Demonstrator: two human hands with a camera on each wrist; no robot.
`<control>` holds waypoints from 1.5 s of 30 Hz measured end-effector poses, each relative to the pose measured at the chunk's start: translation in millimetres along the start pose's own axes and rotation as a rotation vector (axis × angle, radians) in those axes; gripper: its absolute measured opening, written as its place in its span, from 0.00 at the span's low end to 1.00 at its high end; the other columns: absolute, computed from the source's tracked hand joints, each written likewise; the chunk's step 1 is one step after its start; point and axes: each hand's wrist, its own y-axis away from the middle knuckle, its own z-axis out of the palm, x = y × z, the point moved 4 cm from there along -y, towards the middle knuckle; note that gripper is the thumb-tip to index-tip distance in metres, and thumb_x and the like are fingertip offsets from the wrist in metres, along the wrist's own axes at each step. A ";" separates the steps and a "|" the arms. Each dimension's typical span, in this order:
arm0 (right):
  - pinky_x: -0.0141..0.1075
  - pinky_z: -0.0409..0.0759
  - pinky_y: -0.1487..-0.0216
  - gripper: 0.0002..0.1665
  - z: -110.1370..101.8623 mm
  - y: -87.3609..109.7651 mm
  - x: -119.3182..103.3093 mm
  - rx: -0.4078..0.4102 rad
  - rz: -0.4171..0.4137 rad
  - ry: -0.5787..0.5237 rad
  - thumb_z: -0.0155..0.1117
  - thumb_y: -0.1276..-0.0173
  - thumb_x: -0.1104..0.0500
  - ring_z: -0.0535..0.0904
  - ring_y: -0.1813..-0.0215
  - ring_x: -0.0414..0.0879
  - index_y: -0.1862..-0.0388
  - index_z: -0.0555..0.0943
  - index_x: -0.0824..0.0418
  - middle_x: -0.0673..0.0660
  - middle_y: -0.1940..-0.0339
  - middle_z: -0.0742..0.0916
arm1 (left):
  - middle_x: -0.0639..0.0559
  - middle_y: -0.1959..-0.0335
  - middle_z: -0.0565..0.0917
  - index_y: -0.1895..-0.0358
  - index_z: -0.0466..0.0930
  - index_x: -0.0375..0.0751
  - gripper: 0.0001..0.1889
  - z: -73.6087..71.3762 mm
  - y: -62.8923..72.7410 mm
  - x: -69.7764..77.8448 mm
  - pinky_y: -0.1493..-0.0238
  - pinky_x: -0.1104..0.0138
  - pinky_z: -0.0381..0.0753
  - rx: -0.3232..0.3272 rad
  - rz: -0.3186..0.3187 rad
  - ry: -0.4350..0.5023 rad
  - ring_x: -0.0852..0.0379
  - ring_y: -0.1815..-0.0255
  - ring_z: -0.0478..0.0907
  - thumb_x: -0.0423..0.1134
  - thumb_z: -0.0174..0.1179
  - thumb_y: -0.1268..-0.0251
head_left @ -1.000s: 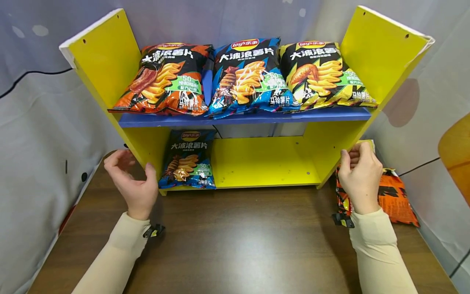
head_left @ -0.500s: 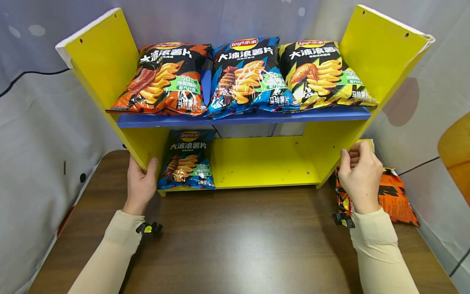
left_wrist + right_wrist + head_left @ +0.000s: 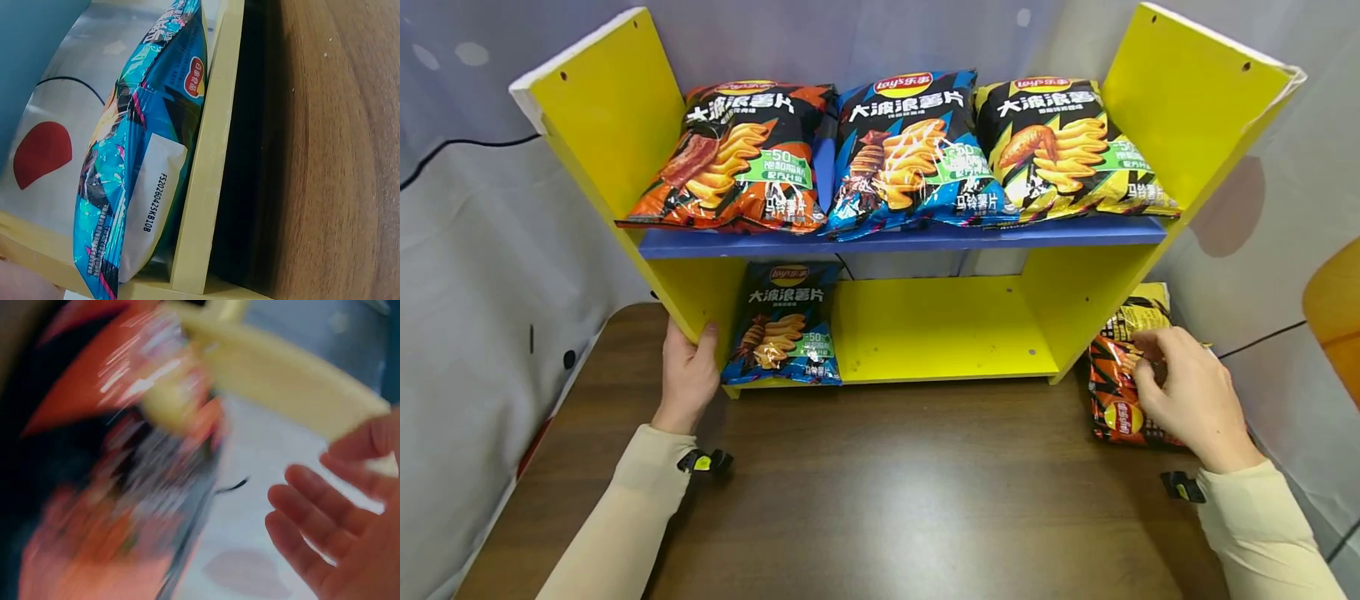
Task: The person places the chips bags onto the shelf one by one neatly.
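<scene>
My left hand [image 3: 688,375] grips the lower left side panel of a yellow shelf [image 3: 940,329], thumb at its front edge and fingers hidden behind it. Just inside that panel a blue-and-black bag of potato chips [image 3: 786,325] leans upright on the lower board; the left wrist view shows this chip bag [image 3: 150,169] side-on. My right hand [image 3: 1195,396] hovers right of the shelf over an orange bag of chips [image 3: 1123,417], fingers loosely bent and holding nothing. In the right wrist view the orange bag [image 3: 81,381] is blurred, with a gap between it and my fingers [image 3: 300,512].
On the blue upper board [image 3: 910,237] lie an orange chip bag [image 3: 737,158], a blue one [image 3: 913,150] and a yellow one [image 3: 1067,150]. Another yellow bag [image 3: 1142,312] lies behind the orange one at right. A wooden table [image 3: 887,483] carries everything; curtains hang behind.
My left hand has moved right and taken hold of the shelf's left panel. My right hand has left the right panel and shifted right, over the orange chip bag.
</scene>
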 end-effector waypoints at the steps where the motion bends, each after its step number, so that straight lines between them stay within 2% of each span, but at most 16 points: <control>1: 0.50 0.71 0.59 0.22 0.1 4.5 5.9 -0.043 -0.033 0.024 0.61 0.42 0.67 0.78 0.59 0.50 0.47 0.83 0.63 0.60 0.58 0.85 | 0.38 0.37 0.78 0.29 0.64 0.28 0.21 0.0 -0.1 0.0 0.36 0.77 0.70 0.001 -0.002 0.011 0.58 0.40 0.75 0.29 0.47 0.21; 6: 0.60 0.72 0.53 0.44 1.5 30.6 34.0 -0.204 -0.194 0.099 0.66 0.64 0.64 0.77 0.46 0.67 0.38 0.79 0.67 0.68 0.43 0.82 | 0.37 0.38 0.77 0.30 0.63 0.27 0.21 0.0 -0.1 0.5 0.36 0.76 0.70 -0.002 -0.017 0.047 0.56 0.40 0.74 0.27 0.47 0.22; 9: 0.68 0.70 0.49 0.60 4.7 45.6 49.9 -0.289 -0.210 0.173 0.71 0.71 0.60 0.72 0.38 0.73 0.27 0.71 0.65 0.71 0.32 0.75 | 0.38 0.38 0.76 0.29 0.63 0.28 0.22 -0.2 0.1 1.4 0.35 0.76 0.70 -0.007 -0.025 0.055 0.54 0.39 0.74 0.27 0.46 0.23; 12: 0.71 0.66 0.44 0.73 11.0 56.4 61.4 -0.355 -0.217 0.231 0.76 0.74 0.58 0.66 0.31 0.76 0.19 0.61 0.62 0.73 0.24 0.67 | 0.39 0.39 0.76 0.29 0.63 0.28 0.22 -1.2 0.5 2.0 0.35 0.76 0.70 0.000 -0.031 0.051 0.54 0.39 0.74 0.27 0.47 0.23; 15: 0.71 0.63 0.39 0.80 17.6 62.2 66.9 -0.367 -0.240 0.239 0.79 0.77 0.57 0.63 0.28 0.76 0.17 0.56 0.62 0.74 0.22 0.65 | 0.39 0.38 0.76 0.29 0.63 0.28 0.22 -1.5 0.9 2.0 0.35 0.76 0.70 0.001 -0.038 0.053 0.54 0.39 0.74 0.27 0.46 0.23; 21: 0.70 0.64 0.41 0.77 24.4 61.7 66.5 -0.295 -0.272 0.265 0.81 0.80 0.60 0.69 0.36 0.73 0.21 0.62 0.66 0.72 0.31 0.73 | 0.38 0.35 0.76 0.29 0.63 0.30 0.22 -0.2 1.2 1.8 0.34 0.74 0.69 -0.006 -0.043 0.052 0.55 0.37 0.73 0.27 0.46 0.23; 26: 0.69 0.66 0.44 0.71 26.7 62.6 64.5 -0.250 -0.235 0.287 0.84 0.83 0.61 0.72 0.42 0.72 0.28 0.68 0.70 0.70 0.40 0.77 | 0.38 0.35 0.76 0.28 0.63 0.31 0.22 0.9 0.9 -0.3 0.34 0.74 0.69 -0.016 -0.038 0.045 0.53 0.37 0.73 0.27 0.46 0.22; 30: 0.66 0.68 0.45 0.64 23.6 65.9 59.1 -0.206 -0.227 0.287 0.84 0.82 0.61 0.74 0.46 0.70 0.34 0.71 0.69 0.70 0.45 0.80 | 0.39 0.34 0.75 0.27 0.62 0.33 0.23 1.9 0.7 -2.6 0.33 0.74 0.68 -0.024 -0.041 0.054 0.52 0.35 0.72 0.28 0.46 0.22; 34: 0.65 0.69 0.49 0.56 15.5 69.9 50.4 -0.159 -0.227 0.282 0.79 0.79 0.61 0.76 0.49 0.69 0.39 0.74 0.67 0.68 0.50 0.82 | 0.41 0.33 0.75 0.26 0.62 0.34 0.24 2.2 0.6 -3.6 0.32 0.73 0.68 -0.029 -0.036 0.054 0.52 0.34 0.72 0.28 0.46 0.22; 40: 0.63 0.69 0.52 0.52 -3.3 76.9 25.0 -0.156 -0.211 0.219 0.76 0.78 0.60 0.78 0.52 0.66 0.42 0.77 0.63 0.63 0.56 0.84 | 0.41 0.32 0.75 0.25 0.61 0.34 0.25 1.3 -0.3 -2.7 0.29 0.70 0.68 -0.036 -0.015 0.064 0.49 0.32 0.72 0.26 0.46 0.23; 43: 0.58 0.71 0.57 0.49 -12.0 81.1 3.8 -0.140 -0.247 0.172 0.76 0.77 0.57 0.80 0.57 0.61 0.44 0.79 0.62 0.59 0.60 0.85 | 0.40 0.31 0.74 0.25 0.61 0.34 0.25 0.9 -0.8 -2.5 0.29 0.69 0.68 -0.041 -0.013 0.063 0.48 0.31 0.71 0.26 0.46 0.23; 45: 0.52 0.71 0.57 0.48 -16.9 83.4 -11.1 -0.135 -0.284 0.143 0.75 0.74 0.53 0.81 0.58 0.56 0.44 0.80 0.61 0.56 0.60 0.85 | 0.40 0.31 0.74 0.25 0.61 0.34 0.25 1.1 -1.0 -2.5 0.29 0.69 0.68 -0.043 -0.014 0.064 0.47 0.30 0.71 0.26 0.46 0.23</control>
